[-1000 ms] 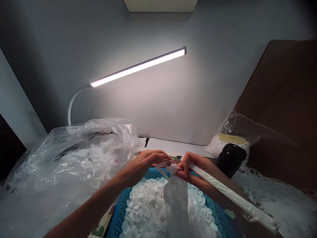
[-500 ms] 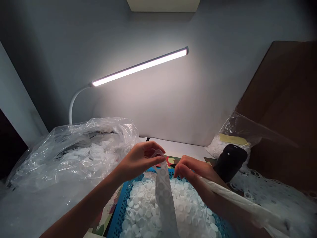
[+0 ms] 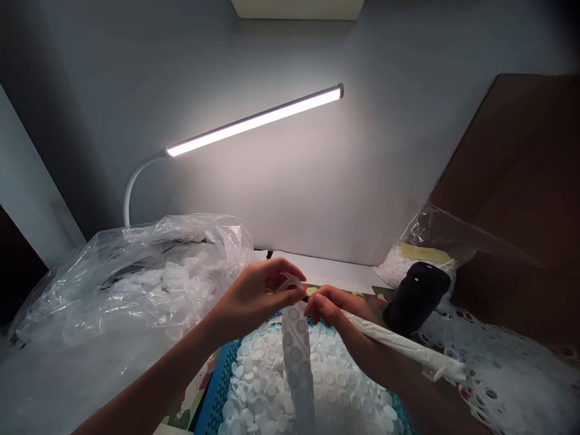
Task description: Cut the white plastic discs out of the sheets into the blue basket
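Note:
My left hand (image 3: 258, 296) pinches the top of a translucent white strip (image 3: 298, 356) marked with rows of round circles. A looped end of the strip shows above the thumb, and the rest hangs down over the basket. Close beside it, my right hand (image 3: 338, 309) is closed around a long rod wrapped in white film (image 3: 403, 344). The rod's dark tip points at the strip near my left thumb; whether they touch I cannot tell. Beneath both hands, small white discs (image 3: 256, 374) fill a blue plastic basket (image 3: 215, 389).
A large clear plastic bag (image 3: 131, 302) with white pieces spreads on the left. On the right are a black object (image 3: 417, 297), a heap of punched-out translucent sheets (image 3: 521, 386) and a smaller clear bag (image 3: 396, 266). A lit lamp (image 3: 258, 121) hangs overhead.
My right hand has moved left with the rod, bringing its tip up to the strip. My left hand still holds the strip in nearly the same place.

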The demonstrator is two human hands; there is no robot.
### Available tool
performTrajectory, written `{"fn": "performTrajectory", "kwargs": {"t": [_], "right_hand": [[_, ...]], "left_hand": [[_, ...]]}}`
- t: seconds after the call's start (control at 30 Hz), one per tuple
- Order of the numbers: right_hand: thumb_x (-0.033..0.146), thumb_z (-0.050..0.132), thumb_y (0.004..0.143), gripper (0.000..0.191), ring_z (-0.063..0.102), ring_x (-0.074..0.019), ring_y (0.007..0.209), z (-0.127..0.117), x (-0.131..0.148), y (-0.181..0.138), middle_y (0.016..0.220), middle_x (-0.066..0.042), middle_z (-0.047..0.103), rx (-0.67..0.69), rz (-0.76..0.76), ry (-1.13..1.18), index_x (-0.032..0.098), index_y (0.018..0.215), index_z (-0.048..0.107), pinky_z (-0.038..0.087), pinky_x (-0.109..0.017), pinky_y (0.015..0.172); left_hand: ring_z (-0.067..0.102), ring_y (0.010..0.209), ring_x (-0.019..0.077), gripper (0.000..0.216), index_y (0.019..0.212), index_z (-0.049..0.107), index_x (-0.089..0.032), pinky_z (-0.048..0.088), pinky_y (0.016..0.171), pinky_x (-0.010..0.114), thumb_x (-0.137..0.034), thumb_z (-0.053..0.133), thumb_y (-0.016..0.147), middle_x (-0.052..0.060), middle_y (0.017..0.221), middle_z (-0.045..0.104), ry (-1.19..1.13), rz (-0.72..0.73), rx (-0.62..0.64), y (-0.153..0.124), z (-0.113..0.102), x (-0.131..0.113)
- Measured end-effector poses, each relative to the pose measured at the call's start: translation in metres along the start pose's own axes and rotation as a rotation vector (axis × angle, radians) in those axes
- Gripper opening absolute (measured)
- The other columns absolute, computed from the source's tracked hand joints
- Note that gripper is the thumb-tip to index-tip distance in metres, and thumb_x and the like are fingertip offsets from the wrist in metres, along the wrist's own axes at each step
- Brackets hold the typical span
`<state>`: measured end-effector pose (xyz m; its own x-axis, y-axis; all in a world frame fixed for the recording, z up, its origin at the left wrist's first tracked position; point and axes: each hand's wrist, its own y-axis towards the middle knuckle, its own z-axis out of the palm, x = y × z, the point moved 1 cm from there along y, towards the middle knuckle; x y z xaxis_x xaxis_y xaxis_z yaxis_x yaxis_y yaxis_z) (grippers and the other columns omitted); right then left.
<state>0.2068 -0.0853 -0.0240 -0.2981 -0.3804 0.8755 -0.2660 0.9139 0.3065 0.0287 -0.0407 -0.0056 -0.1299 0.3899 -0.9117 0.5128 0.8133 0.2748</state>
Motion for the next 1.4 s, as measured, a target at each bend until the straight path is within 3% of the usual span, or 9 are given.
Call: {"fn": "performTrajectory", "kwargs": {"t": [0.3, 0.47, 0.67, 0.9, 1.1, 1.4], "right_hand": [[0.032, 0.039, 0.096, 0.029, 0.049, -0.0117, 0.070, 0.010, 0.010, -0.004, 0.072, 0.003, 0.054, 0.052, -0.039, 0.029, 0.020, 0.073, 0.052, 0.035, -0.023, 0.066], [0.033, 0.045, 0.091, 0.029, 0.047, -0.0127, 0.067, -0.002, 0.011, -0.004, 0.066, 0.002, 0.052, -0.006, 0.062, 0.142, 0.020, 0.069, 0.059, 0.034, -0.025, 0.065], [0.024, 0.043, 0.088, 0.031, 0.044, -0.0125, 0.061, -0.016, 0.018, -0.006, 0.061, 0.001, 0.052, -0.029, 0.105, 0.180, 0.018, 0.060, 0.056, 0.032, -0.026, 0.061], [0.033, 0.044, 0.088, 0.029, 0.043, -0.0122, 0.063, -0.002, 0.012, -0.007, 0.064, 0.002, 0.050, -0.001, 0.105, 0.093, 0.019, 0.066, 0.056, 0.033, -0.024, 0.059], [0.033, 0.043, 0.089, 0.029, 0.044, -0.0115, 0.064, 0.003, 0.013, -0.006, 0.064, 0.002, 0.050, -0.038, 0.099, 0.030, 0.019, 0.065, 0.054, 0.035, -0.023, 0.060], [0.037, 0.042, 0.090, 0.030, 0.043, -0.0117, 0.066, 0.013, 0.009, -0.002, 0.067, 0.002, 0.047, -0.009, 0.054, 0.112, 0.019, 0.069, 0.053, 0.035, -0.022, 0.062]], "left_hand": [[0.064, 0.075, 0.0139, 0.015, 0.097, 0.053, -0.020, 0.051, 0.069, 0.027, -0.023, 0.062, 0.085, -0.001, 0.079, 0.068, -0.014, -0.011, -0.024, -0.011, 0.004, -0.011], [0.063, 0.079, 0.0152, 0.022, 0.095, 0.054, -0.018, 0.052, 0.073, 0.029, -0.028, 0.068, 0.080, 0.001, 0.082, 0.067, -0.032, -0.061, -0.038, -0.009, -0.002, -0.015], [0.062, 0.079, 0.0153, 0.025, 0.094, 0.055, -0.019, 0.052, 0.071, 0.029, -0.033, 0.070, 0.079, 0.000, 0.082, 0.063, 0.015, -0.077, -0.083, -0.008, -0.010, -0.015], [0.055, 0.069, 0.0110, 0.018, 0.092, 0.050, -0.022, 0.047, 0.065, 0.027, -0.036, 0.060, 0.087, -0.004, 0.078, 0.056, 0.147, -0.019, -0.113, -0.009, -0.007, -0.011], [0.056, 0.070, 0.0116, 0.016, 0.096, 0.047, -0.024, 0.046, 0.064, 0.028, -0.037, 0.056, 0.090, -0.003, 0.086, 0.056, 0.132, -0.004, -0.090, -0.010, -0.004, -0.007], [0.059, 0.070, 0.0126, 0.017, 0.094, 0.048, -0.024, 0.046, 0.065, 0.028, -0.037, 0.058, 0.088, -0.004, 0.079, 0.059, 0.153, -0.001, -0.114, -0.012, 0.000, -0.009]]}}
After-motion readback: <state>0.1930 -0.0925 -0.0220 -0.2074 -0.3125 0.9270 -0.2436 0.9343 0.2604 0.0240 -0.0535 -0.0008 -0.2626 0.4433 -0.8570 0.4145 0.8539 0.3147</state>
